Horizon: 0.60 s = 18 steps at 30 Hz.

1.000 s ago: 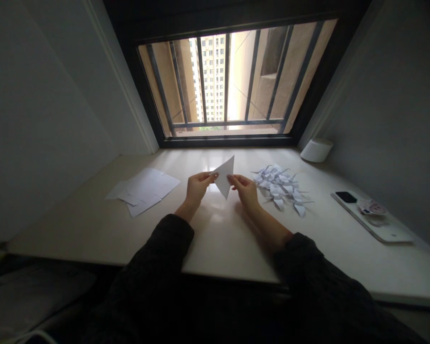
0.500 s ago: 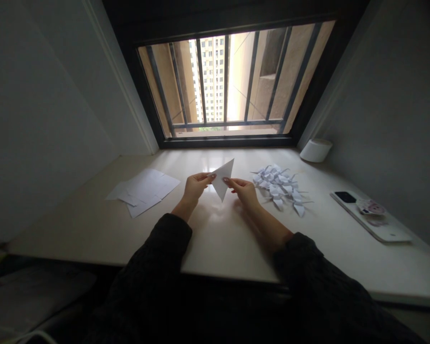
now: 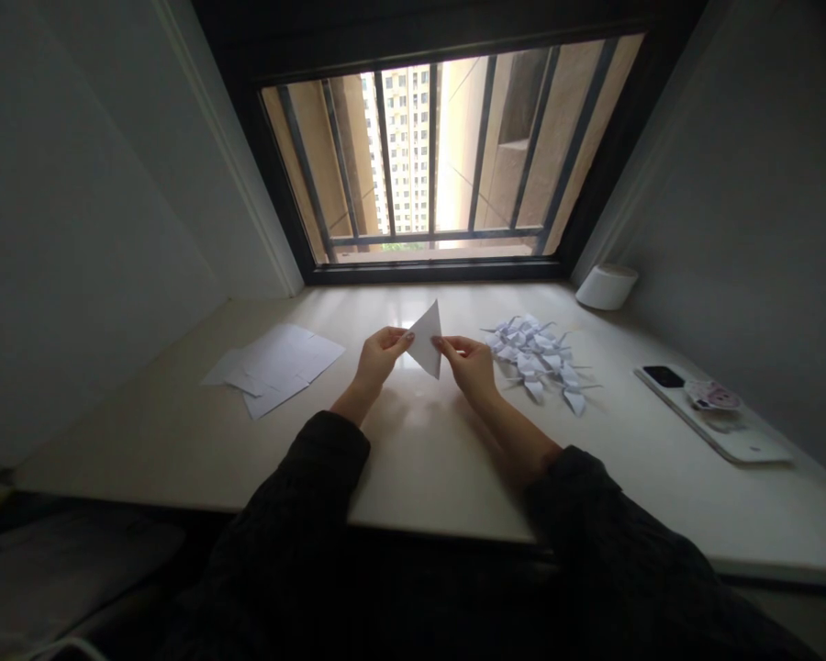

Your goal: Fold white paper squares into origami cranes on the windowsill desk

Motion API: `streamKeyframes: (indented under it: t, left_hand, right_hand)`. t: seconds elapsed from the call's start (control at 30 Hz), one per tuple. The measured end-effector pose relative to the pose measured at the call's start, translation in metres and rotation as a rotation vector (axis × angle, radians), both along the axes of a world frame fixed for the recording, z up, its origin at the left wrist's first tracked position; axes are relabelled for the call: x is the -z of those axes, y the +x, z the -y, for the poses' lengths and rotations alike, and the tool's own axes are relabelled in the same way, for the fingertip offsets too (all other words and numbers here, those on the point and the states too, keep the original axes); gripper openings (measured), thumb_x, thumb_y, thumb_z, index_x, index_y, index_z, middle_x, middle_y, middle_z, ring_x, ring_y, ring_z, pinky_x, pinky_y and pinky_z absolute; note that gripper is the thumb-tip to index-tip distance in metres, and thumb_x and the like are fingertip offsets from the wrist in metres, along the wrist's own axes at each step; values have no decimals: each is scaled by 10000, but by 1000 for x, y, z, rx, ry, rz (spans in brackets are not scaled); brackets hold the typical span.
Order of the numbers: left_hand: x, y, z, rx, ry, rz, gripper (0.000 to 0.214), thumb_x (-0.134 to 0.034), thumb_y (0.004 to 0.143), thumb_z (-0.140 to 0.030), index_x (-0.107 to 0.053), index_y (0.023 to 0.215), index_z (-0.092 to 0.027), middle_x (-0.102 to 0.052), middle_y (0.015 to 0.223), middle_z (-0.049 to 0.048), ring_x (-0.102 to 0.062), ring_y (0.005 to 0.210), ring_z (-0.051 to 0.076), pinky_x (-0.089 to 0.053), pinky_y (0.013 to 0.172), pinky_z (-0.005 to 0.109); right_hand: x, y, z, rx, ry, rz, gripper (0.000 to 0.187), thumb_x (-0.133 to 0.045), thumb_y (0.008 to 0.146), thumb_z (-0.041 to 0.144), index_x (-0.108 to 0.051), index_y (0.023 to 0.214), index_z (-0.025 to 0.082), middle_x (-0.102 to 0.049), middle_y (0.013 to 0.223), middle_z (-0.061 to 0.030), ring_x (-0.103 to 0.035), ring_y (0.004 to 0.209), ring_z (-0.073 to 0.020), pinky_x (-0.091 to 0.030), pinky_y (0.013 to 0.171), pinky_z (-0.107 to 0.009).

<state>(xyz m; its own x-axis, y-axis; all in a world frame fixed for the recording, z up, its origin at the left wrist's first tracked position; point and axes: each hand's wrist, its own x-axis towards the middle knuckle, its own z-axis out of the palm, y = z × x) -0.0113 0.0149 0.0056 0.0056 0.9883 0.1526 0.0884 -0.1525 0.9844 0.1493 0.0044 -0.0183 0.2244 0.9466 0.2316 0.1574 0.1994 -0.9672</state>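
Observation:
A folded piece of white paper [image 3: 426, 341], triangular in outline, is held up above the tabletop between both hands. My left hand [image 3: 378, 356] pinches its left corner between thumb and fingers. On the other side, my right hand [image 3: 469, 364] grips the right edge, thumb on the near face. The fingers behind the paper are partly hidden. Just right of my right hand lies a cluster of folded white paper cranes [image 3: 538, 353]. Several loose sheets of white paper [image 3: 293, 360] are spread on the left.
The pale tabletop [image 3: 433, 468] runs up to a barred window [image 3: 433, 156]. A white phone [image 3: 719, 418] with a round grip on its back lies at the right. Behind it, a white cylindrical object [image 3: 607, 287] stands against the right wall.
The paper has been turned between my hands; its tip now points more straight up and its lower point has swung right. Both hands shifted slightly.

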Motion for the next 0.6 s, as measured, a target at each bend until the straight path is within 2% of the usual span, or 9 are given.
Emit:
streamKeyframes:
  t: [0.07,0.13,0.2,0.27,0.33,0.4,0.47,0.53,0.6]
  left_hand:
    - [-12,-1,7,-73,327,-193,520,-714,683,-500,-602,1101,-213,-651,1104,100,-613,940,221,-430,865,390]
    - [-24,-2,16,-167,613,-435,588,-741,673,-469,-574,1189,-244,-550,1299,111,-527,1135,268,-349,981,438]
    - [-32,-1,23,-137,763,-677,467,-712,718,-439,-620,1148,-281,-516,1352,88,-433,1251,295,-258,1048,462]
    - [-33,0,25,-69,827,-814,315,-677,767,-385,-664,1075,-319,-526,1350,50,-400,1289,282,-199,1082,450]
    - [-30,0,24,-20,838,-835,213,-649,797,-342,-688,1006,-335,-574,1300,21,-412,1285,262,-165,1101,441]
    - [-25,0,21,-38,799,-774,199,-651,797,-332,-692,992,-328,-621,1232,19,-458,1244,251,-153,1110,439]
    - [-21,1,17,-118,705,-645,383,-700,750,-351,-642,1125,-299,-608,1248,51,-494,1201,253,-206,1093,429]
    - [-15,2,13,-164,558,-474,607,-758,672,-390,-576,1234,-249,-599,1251,90,-542,1133,258,-331,1017,394]
    - [-9,4,9,-54,352,-319,541,-762,643,-438,-649,1122,-213,-680,1070,84,-613,989,245,-434,876,343]
  right_hand:
    - [-6,4,3,70,119,178,325,-631,752,503,-748,803,203,-724,768,-49,-594,635,-179,-427,587,-299]
    - [-13,9,7,121,332,413,258,-587,825,421,-737,799,213,-720,797,-48,-602,761,-193,-422,690,-312]
    - [-19,12,10,107,479,666,238,-548,870,362,-730,807,222,-722,828,-48,-589,831,-202,-384,774,-337]
    - [-23,14,12,62,539,849,236,-518,897,328,-723,839,227,-724,857,-47,-577,859,-205,-352,794,-349]
    - [-24,14,13,27,550,930,225,-513,902,308,-718,855,229,-723,866,-47,-572,870,-209,-341,793,-354]
    - [-23,12,13,18,533,904,215,-526,894,307,-720,845,227,-721,857,-52,-575,879,-215,-349,800,-355]
    - [-19,10,11,31,477,761,215,-550,874,333,-727,820,223,-720,844,-59,-587,872,-219,-376,793,-347]
    - [-14,7,8,45,363,530,232,-583,839,384,-738,798,216,-724,826,-61,-606,819,-214,-416,742,-326]
    - [-8,5,4,0,184,308,289,-613,788,465,-749,797,210,-731,794,-58,-607,676,-198,-434,636,-310]
